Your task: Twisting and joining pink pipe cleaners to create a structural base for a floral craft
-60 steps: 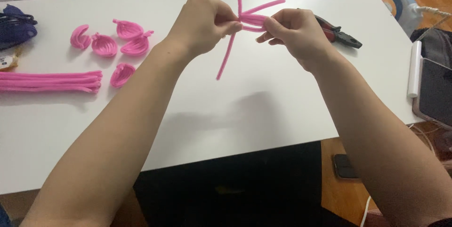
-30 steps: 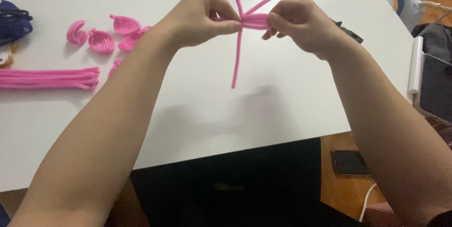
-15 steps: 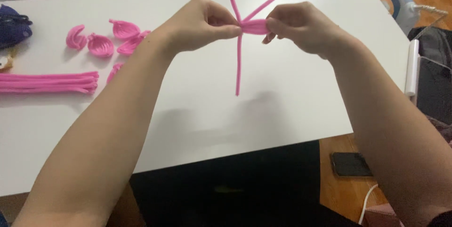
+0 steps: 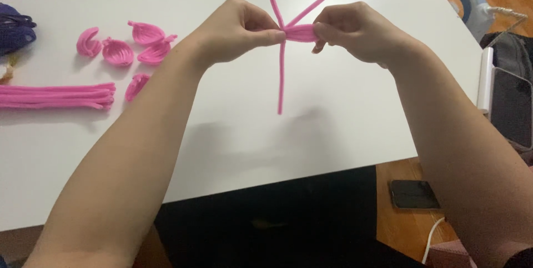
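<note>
My left hand (image 4: 236, 32) and my right hand (image 4: 355, 29) hold a pink pipe cleaner piece (image 4: 281, 68) between them above the white table (image 4: 333, 118). A short coiled section (image 4: 300, 33) is pinched between the fingertips of both hands. One long end hangs straight down, another rises out of the top of the view, and a shorter end sticks up to the right.
Several curled pink pipe cleaner petals (image 4: 119, 51) lie at the left of the table. A bundle of straight pink pipe cleaners (image 4: 55, 97) lies below them. A dark purple bundle (image 4: 14, 29) sits at the far left edge. A phone (image 4: 413, 194) lies on the floor.
Both hands have turned the piece, so the long hanging end swung from slanting left to pointing straight down. The hands stayed pinched on the coiled section.
</note>
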